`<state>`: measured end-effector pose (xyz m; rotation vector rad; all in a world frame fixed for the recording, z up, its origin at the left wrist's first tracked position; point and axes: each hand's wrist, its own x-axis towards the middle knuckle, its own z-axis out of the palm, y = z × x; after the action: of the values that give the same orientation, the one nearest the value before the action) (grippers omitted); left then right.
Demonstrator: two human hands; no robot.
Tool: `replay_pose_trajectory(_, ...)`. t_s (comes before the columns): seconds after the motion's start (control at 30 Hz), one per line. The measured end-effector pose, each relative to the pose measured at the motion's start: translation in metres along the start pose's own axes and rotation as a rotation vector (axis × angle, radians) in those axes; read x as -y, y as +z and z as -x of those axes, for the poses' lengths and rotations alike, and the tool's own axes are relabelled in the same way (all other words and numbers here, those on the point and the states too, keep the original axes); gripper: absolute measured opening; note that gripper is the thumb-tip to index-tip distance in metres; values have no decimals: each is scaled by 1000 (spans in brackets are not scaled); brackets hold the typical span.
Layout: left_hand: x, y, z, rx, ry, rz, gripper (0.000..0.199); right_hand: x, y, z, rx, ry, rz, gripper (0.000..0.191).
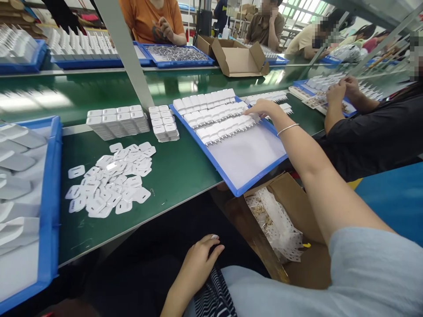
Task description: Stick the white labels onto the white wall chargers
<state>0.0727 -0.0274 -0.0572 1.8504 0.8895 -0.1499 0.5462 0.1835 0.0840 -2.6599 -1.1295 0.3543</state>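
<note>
Right of centre, the right hand (265, 108), its grip indeterminable from here, may skew the rowed white parts (214, 113) if fingertips snag them; the left hand (201, 256), lower centre, rests empty, fingers apart.

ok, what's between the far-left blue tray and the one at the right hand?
Head view: on the green bench, a loose pile of white plates, with two neat stacks behind it.
</note>
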Motion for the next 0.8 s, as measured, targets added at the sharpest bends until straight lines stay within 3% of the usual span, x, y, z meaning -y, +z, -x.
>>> replay_pose_trajectory(0.27,9,-3,0,-16,-50,-73,44,-27,-2,15,-36,33,-101,34)
replay_pose_trajectory(0.5,13,-6,-7,-39,-39,-104,46,-39,8,28,-99,1,-129,19)
replay_pose_trajectory(0.7,11,-3,-10,-32,-51,-123,45,-55,18,49,-210,-1,-45,36)
replay_pose_trajectory(0.8,11,-2,-10,-22,-53,-133,44,-68,23,56,-223,4,-27,28)
